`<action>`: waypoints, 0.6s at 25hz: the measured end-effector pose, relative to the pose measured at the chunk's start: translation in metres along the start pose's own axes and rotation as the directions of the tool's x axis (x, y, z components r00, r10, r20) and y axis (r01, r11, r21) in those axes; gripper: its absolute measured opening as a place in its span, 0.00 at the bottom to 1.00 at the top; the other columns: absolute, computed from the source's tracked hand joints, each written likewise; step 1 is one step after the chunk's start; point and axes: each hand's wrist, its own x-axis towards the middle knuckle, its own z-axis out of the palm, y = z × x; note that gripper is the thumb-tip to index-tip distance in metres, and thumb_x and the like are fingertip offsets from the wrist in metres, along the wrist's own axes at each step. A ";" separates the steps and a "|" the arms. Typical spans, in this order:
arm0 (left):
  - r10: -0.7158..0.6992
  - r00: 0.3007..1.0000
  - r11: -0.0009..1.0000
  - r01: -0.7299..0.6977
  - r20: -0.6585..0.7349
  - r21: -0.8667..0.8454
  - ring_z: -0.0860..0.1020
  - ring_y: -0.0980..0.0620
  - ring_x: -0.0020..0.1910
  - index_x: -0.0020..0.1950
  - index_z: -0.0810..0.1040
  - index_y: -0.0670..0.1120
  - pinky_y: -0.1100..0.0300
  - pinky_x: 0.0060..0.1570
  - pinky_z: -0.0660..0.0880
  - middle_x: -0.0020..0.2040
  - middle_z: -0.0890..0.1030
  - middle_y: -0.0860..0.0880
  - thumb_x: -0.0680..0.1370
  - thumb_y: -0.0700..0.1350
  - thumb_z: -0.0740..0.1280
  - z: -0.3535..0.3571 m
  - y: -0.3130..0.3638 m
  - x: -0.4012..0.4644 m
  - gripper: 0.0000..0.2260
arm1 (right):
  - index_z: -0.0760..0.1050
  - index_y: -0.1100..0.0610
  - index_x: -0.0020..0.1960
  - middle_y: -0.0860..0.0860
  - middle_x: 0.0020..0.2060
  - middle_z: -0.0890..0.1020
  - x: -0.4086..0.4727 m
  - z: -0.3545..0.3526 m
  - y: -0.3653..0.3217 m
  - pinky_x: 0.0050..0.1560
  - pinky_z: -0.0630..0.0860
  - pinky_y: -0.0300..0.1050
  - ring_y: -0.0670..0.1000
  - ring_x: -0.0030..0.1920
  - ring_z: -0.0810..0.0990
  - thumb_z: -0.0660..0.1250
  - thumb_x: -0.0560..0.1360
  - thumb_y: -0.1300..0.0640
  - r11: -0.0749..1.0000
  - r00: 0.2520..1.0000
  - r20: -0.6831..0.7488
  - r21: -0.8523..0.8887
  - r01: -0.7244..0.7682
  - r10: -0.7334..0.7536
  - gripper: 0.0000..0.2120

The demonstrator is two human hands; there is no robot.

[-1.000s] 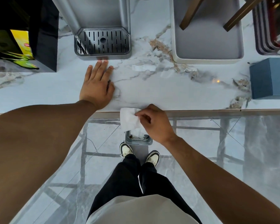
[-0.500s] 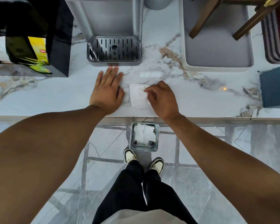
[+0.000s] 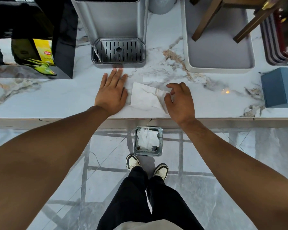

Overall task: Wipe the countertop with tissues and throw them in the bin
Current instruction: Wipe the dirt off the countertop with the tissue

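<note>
Tissue point(image 3: 145, 97) flat on the tabletop point(image 3: 56, 97), directly above the bin point(image 3: 161, 141) in the view. Right hand point(image 3: 179, 100) at the tissue's right edge, grip loosely spread, fingertips at the edge, pinching nothing. Left hand point(image 3: 112, 93) just left of the tissue, flat, fingers spread, apart from it. Right nearer; likely next: press and wipe. Bin already holding crumpled tissues.
</note>
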 end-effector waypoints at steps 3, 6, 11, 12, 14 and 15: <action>-0.052 0.999 0.995 0.052 0.006 -0.088 0.56 0.41 0.80 0.76 0.66 0.41 0.45 0.79 0.50 0.79 0.62 0.41 0.82 0.46 0.58 -0.008 0.004 0.004 0.23 | 0.75 0.58 0.63 0.57 0.55 0.75 -0.001 -0.004 0.006 0.60 0.72 0.48 0.57 0.57 0.75 0.63 0.75 0.60 0.994 0.996 0.036 -0.080 -0.073 0.076 0.17; -0.154 0.983 0.977 0.137 -0.101 -0.163 0.71 0.35 0.67 0.61 0.80 0.38 0.45 0.67 0.68 0.65 0.76 0.38 0.80 0.43 0.59 -0.015 0.019 0.003 0.16 | 0.74 0.58 0.65 0.58 0.57 0.74 -0.004 -0.005 0.009 0.62 0.72 0.50 0.58 0.59 0.74 0.64 0.76 0.58 0.987 0.988 0.070 -0.098 -0.128 0.135 0.17; -0.335 0.942 0.904 0.312 -0.031 -0.293 0.74 0.37 0.57 0.54 0.81 0.38 0.46 0.59 0.72 0.54 0.76 0.38 0.79 0.50 0.66 -0.008 0.053 -0.010 0.15 | 0.72 0.58 0.66 0.59 0.59 0.73 -0.009 -0.004 0.008 0.63 0.71 0.49 0.59 0.61 0.72 0.66 0.77 0.54 0.980 0.980 0.119 -0.135 -0.143 0.159 0.19; -0.350 0.937 0.892 0.331 -0.006 -0.308 0.74 0.37 0.59 0.58 0.80 0.38 0.46 0.61 0.72 0.56 0.75 0.38 0.78 0.51 0.68 -0.006 0.057 -0.013 0.17 | 0.73 0.58 0.65 0.59 0.59 0.72 -0.010 -0.004 0.008 0.63 0.71 0.49 0.59 0.61 0.72 0.66 0.77 0.54 0.981 0.980 0.122 -0.134 -0.141 0.157 0.18; -0.343 0.939 0.885 0.322 -0.005 -0.335 0.73 0.38 0.60 0.59 0.79 0.39 0.46 0.62 0.72 0.57 0.75 0.39 0.77 0.49 0.70 -0.002 0.061 -0.018 0.17 | 0.74 0.58 0.62 0.59 0.58 0.72 -0.011 -0.005 0.010 0.62 0.72 0.49 0.59 0.60 0.73 0.66 0.77 0.55 0.983 0.982 0.116 -0.124 -0.134 0.148 0.15; -0.325 0.946 0.887 0.298 -0.018 -0.352 0.74 0.39 0.60 0.57 0.80 0.39 0.47 0.62 0.72 0.57 0.75 0.40 0.77 0.47 0.70 -0.001 0.062 -0.019 0.14 | 0.75 0.58 0.60 0.59 0.58 0.72 -0.011 -0.004 0.011 0.61 0.72 0.49 0.59 0.59 0.73 0.66 0.77 0.55 0.984 0.983 0.114 -0.121 -0.133 0.147 0.13</action>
